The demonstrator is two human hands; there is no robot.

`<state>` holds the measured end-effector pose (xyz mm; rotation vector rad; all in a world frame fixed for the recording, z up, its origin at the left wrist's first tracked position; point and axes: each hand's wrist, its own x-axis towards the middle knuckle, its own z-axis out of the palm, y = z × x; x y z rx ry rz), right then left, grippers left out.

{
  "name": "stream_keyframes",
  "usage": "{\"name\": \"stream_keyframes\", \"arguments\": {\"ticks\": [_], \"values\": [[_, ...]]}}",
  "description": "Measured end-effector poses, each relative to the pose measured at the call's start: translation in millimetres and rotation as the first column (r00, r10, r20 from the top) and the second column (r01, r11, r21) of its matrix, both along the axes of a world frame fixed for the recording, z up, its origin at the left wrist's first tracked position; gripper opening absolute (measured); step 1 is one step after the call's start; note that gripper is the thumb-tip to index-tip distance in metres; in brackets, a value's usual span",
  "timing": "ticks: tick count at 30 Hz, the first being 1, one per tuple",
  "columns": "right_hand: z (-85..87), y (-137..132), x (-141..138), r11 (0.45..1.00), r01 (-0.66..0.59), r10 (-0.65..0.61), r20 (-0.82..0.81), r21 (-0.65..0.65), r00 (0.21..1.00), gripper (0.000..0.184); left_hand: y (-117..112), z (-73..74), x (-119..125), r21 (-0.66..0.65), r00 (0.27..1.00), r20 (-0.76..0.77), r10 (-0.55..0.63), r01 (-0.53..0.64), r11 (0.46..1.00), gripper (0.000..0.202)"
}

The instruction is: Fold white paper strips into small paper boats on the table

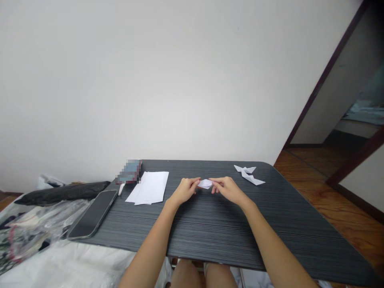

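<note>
A small folded piece of white paper (205, 183) lies near the middle of a dark striped table (210, 224). My left hand (186, 189) pinches its left end with curled fingers. My right hand (225, 188) pinches its right end the same way. Both forearms reach in from the near edge of the table.
A stack of white paper sheets (149, 187) lies left of my hands. Folded white paper shapes (249, 174) sit at the far right of the table. A dark phone (93, 213) rests on the left edge, a small box (129, 172) behind it. Plastic bags clutter the left.
</note>
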<state>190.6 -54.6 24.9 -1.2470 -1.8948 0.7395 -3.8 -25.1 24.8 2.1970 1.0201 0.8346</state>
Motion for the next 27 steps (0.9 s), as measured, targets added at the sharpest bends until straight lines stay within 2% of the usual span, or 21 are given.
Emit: {"name": "stream_keyframes", "arguments": {"ticks": [4, 6, 7, 10, 13, 16, 19, 20, 22, 24, 27], "values": [[0.3, 5, 23, 0.991, 0.129, -0.13, -0.03, -0.043, 0.991, 0.037, 6, -1.3, -6, 0.055, 0.99, 0.056, 0.132, -0.135, 0.989, 0.039], [0.9, 6, 40, 0.969, 0.247, -0.247, 0.033, -0.015, 0.969, 0.038, 10, 0.7, -13, 0.126, 0.962, 0.026, 0.272, -0.273, 0.954, 0.038], [1.0, 6, 49, 0.942, 0.335, -0.335, 0.083, 0.02, 0.938, 0.037, 12, 2.4, -18, 0.166, 0.931, -0.008, 0.364, -0.358, 0.919, 0.038], [-0.4, 4, 71, 0.804, 0.586, -0.594, 0.191, 0.103, 0.782, 0.034, 15, 7.2, -32, 0.269, 0.782, -0.132, 0.608, -0.562, 0.782, 0.037], [-1.9, -1, 84, 0.676, 0.724, -0.733, 0.233, 0.139, 0.639, 0.033, 15, 7.6, -42, 0.324, 0.594, -0.279, 0.755, -0.682, 0.656, 0.044], [0.7, -6, 86, 0.563, 0.807, -0.818, 0.255, 0.178, 0.515, 0.033, 15, 3.1, -48, 0.286, 0.44, -0.422, 0.793, -0.766, 0.576, 0.06], [6.7, -8, 80, 0.484, 0.841, -0.874, 0.18, 0.24, 0.451, 0.034, 17, -2.0, -52, 0.212, 0.386, -0.502, 0.774, -0.813, 0.543, 0.06], [8.5, -8, 77, 0.476, 0.839, -0.879, 0.145, 0.264, 0.454, 0.034, 18, -3.3, -53, 0.199, 0.383, -0.516, 0.766, -0.817, 0.542, 0.055], [10.6, -6, 71, 0.494, 0.814, -0.866, 0.089, 0.306, 0.492, 0.033, 20, -5.2, -54, 0.203, 0.383, -0.533, 0.755, -0.808, 0.553, 0.044], [10.2, -3, 64, 0.541, 0.766, -0.827, 0.053, 0.347, 0.56, 0.033, 21, -6.7, -54, 0.225, 0.378, -0.548, 0.746, -0.793, 0.567, 0.037], [6.6, 2, 53, 0.607, 0.672, -0.751, 0.029, 0.425, 0.66, 0.032, 22, -8.2, -52, 0.22, 0.354, -0.596, 0.721, -0.791, 0.571, 0.038]]}}
